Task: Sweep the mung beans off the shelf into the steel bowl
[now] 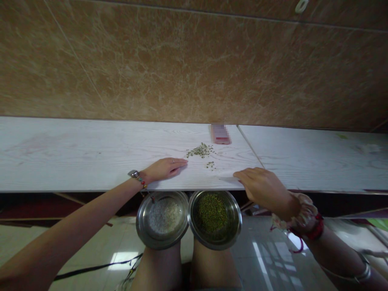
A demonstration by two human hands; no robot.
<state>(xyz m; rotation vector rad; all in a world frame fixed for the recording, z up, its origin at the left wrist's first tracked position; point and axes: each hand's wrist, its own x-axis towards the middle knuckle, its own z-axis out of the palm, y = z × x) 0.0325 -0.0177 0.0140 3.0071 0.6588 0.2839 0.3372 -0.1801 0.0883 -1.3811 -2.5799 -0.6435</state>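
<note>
My left hand (pixel 165 168) lies flat and open on the white wooden table (pixel 75 153), its fingertips pointing at a small scatter of green beans (pixel 200 150). A smaller clump of beans (pixel 210 164) lies just in front of it. My right hand (pixel 260 186) rests at the table's front edge with its fingers curled down toward the surface; nothing shows in them. On my knees below the edge sit two steel bowls: the left bowl (pixel 162 218) holds white grains, the right bowl (pixel 214 218) holds green beans.
A pinkish phone-like object (pixel 221 134) lies at the back of the table by the brown marble wall (pixel 188 60). A seam (pixel 250 147) divides this tabletop from a second one to the right. A black cable (pixel 97 267) runs over the tiled floor.
</note>
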